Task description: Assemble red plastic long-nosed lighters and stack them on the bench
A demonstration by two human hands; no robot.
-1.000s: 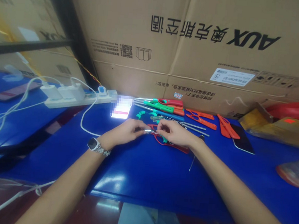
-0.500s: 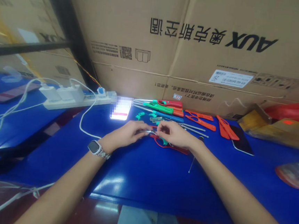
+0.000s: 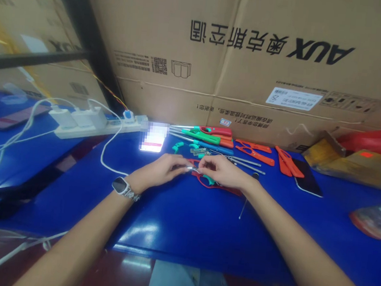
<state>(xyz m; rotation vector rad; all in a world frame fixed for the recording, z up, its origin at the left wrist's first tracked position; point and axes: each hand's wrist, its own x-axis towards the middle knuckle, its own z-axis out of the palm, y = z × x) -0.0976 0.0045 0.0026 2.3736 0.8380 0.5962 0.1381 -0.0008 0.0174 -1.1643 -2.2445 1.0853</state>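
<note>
My left hand (image 3: 166, 171), with a watch on its wrist, is closed with thumb and fingers on one end of a small shiny metal piece (image 3: 191, 168). At its other end, my right hand (image 3: 224, 171) pinches with thumb and forefinger. The piece's exact kind is too small to make out. Under and beside the right hand lies a red lighter casing (image 3: 205, 184) with a green trigger (image 3: 208, 179), partly hidden by the fingers. Just behind the hands are thin metal tubes (image 3: 250, 164) and loose green triggers (image 3: 177, 147).
Long-necked lighters, including a red (image 3: 216, 130), a green (image 3: 207, 138) and a blue one (image 3: 223, 150), lie at the back. Orange casing halves (image 3: 259, 156) and a dark phone (image 3: 307, 182) are on the right. A lit phone (image 3: 153, 142) and power strip (image 3: 112, 127) stand left.
Both hands stay almost in place, with the metal piece still between them. The view has shifted very slightly.
</note>
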